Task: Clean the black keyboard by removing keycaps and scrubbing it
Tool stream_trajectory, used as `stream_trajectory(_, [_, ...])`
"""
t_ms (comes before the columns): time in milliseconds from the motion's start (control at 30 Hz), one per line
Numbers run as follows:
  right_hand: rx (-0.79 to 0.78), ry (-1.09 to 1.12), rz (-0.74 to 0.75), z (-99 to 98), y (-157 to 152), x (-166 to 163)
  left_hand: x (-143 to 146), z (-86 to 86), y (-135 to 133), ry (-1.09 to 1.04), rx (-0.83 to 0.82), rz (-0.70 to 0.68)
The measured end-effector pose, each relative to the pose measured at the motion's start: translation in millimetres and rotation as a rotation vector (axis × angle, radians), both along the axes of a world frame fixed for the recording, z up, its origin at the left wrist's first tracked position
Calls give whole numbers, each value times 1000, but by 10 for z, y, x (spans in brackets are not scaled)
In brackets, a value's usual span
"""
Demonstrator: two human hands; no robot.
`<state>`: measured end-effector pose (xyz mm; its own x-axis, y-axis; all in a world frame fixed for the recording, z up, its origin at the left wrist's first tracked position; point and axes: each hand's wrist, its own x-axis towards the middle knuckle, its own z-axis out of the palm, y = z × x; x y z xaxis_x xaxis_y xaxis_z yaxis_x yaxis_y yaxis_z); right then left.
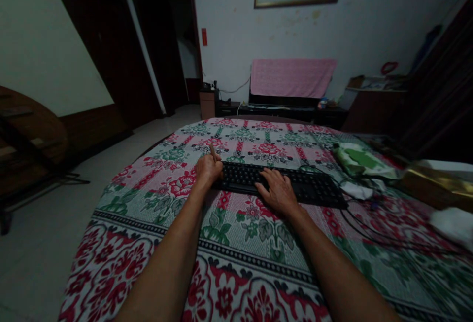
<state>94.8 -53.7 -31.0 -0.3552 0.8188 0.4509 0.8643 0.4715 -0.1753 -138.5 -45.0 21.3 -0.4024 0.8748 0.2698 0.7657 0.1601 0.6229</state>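
A black computer keyboard (240,176) lies flat on the patterned tablecloth. At its left end is my left hand (208,169), closed around a thin brown stick (213,151) whose upper end sticks up above the fingers. The stick's lower end is hidden by the hand, so I cannot tell what kind of tool it is. My right hand (277,191) rests over the keyboard's middle and near edge, palm down with its fingers spread. It touches the keyboard and grips nothing else visible.
The red, green and white tablecloth (221,233) covers a rounded table. Black cables (364,228) run right of the keyboard. Beyond them are a green-and-white packet (362,160), a gold box (436,184) and white crumpled material (453,226). A pink cloth (291,78) hangs behind the table.
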Motion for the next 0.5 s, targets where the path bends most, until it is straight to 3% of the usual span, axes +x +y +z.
stream_trajectory(67, [2, 2, 0, -2, 1, 0, -35, 40, -12, 26, 26, 69])
stream_trajectory(133, [6, 3, 2, 3, -4, -1, 4, 38, -1, -54, 42, 53])
stream_trajectory(300, [3, -1, 1, 26, -21, -6, 181, -86, 63, -290, 2, -189])
stream_trajectory(367, [-1, -3, 0, 31, -24, -6, 159, -91, 55, -207, -3, -158])
stream_trajectory(500, [-3, -4, 1, 26, -18, -6, 10, 32, -21, 30, -27, 39])
